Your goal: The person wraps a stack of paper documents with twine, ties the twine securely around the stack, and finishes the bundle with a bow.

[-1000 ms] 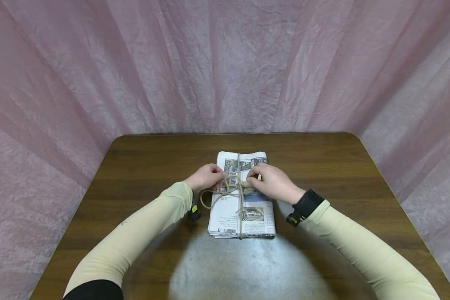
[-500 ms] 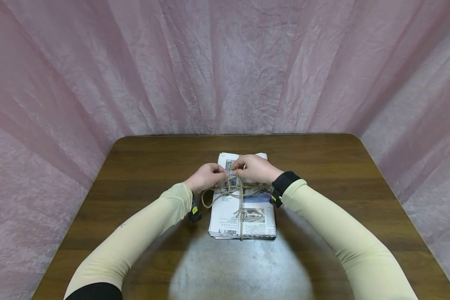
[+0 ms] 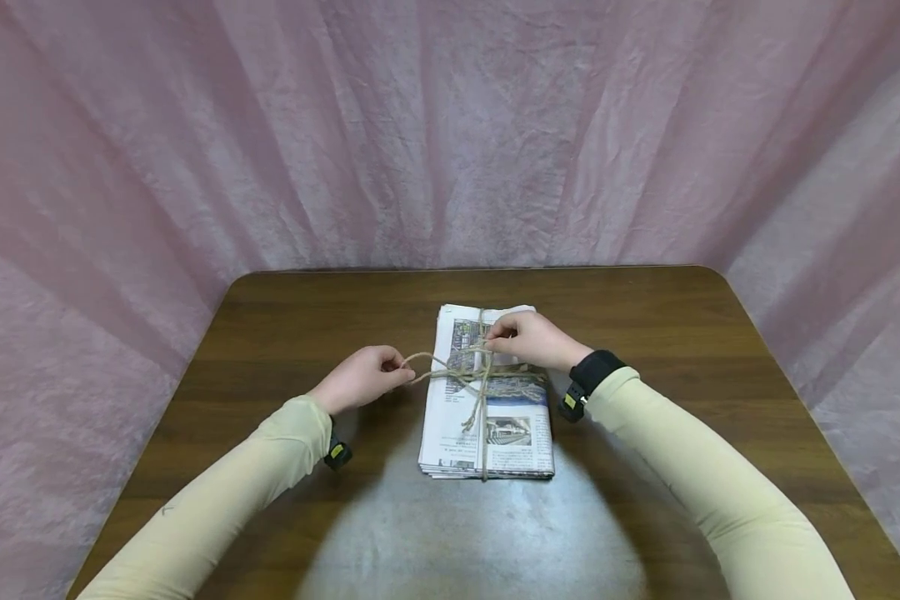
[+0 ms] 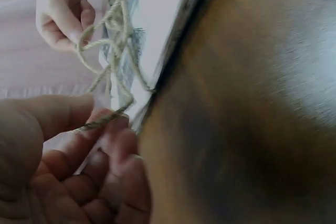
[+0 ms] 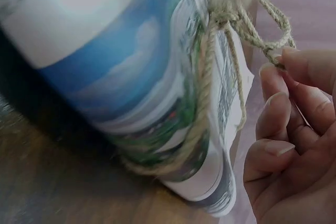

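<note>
A stack of folded newspapers (image 3: 450, 425) lies on the table, with jute twine (image 3: 484, 446) crossing it lengthwise and sideways. The twine meets in a knot (image 5: 223, 15) near the middle of the top. Left of the stack, my left hand (image 3: 363, 379) pinches a length of twine between thumb and fingers; it stretches back to the knot. Above the knot, my right hand (image 3: 536, 340) pinches a small twine loop (image 5: 283, 22) at thumb and fingertip. A loose twine end (image 3: 471, 417) hangs over the printed page toward the front.
The brown wooden table (image 3: 292, 308) has rounded far corners and a bright light reflection near the front. Pink curtains (image 3: 450, 142) hang behind and on both sides. A black band with a small device (image 3: 596, 375) sits on the right wrist.
My left hand has moved left off the stack, drawing a twine length out with it. My right hand came in leftward over the knot, then shifted slightly right, pinching a loop.
</note>
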Demonstrator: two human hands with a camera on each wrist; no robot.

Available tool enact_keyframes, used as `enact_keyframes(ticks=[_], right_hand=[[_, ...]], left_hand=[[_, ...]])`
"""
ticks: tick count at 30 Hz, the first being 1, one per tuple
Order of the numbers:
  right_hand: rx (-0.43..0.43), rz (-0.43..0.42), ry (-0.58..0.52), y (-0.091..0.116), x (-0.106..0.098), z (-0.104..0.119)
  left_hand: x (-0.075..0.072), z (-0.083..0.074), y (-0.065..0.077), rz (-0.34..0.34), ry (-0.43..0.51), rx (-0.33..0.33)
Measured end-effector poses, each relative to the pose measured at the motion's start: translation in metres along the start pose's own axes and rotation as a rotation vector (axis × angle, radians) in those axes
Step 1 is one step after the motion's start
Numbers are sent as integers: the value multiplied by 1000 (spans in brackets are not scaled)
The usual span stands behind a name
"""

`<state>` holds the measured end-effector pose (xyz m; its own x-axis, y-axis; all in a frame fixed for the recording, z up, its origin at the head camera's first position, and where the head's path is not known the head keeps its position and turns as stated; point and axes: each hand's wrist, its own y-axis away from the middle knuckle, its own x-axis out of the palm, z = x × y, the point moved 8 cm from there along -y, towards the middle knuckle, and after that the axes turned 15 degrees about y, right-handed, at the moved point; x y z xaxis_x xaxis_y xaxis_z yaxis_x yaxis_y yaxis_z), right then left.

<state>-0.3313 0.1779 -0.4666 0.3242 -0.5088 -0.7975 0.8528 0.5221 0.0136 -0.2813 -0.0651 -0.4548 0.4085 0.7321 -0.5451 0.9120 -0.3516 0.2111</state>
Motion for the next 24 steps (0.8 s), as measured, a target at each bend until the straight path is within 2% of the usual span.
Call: enact_keyframes(ticks=[6,12,19,24], right_hand=[[15,-17,-22,11,-3,-9],[37,-47,6,20,-3,-15],[95,-111,17,32,-7,-24],[140,-118,7,35,-3,-32]], left_hand=[[0,9,0,-35,200,11],[-5,22,1,-83,281,-25],[-7,41,5,-71,372,-77],[-7,52,6,-69,402,-113]])
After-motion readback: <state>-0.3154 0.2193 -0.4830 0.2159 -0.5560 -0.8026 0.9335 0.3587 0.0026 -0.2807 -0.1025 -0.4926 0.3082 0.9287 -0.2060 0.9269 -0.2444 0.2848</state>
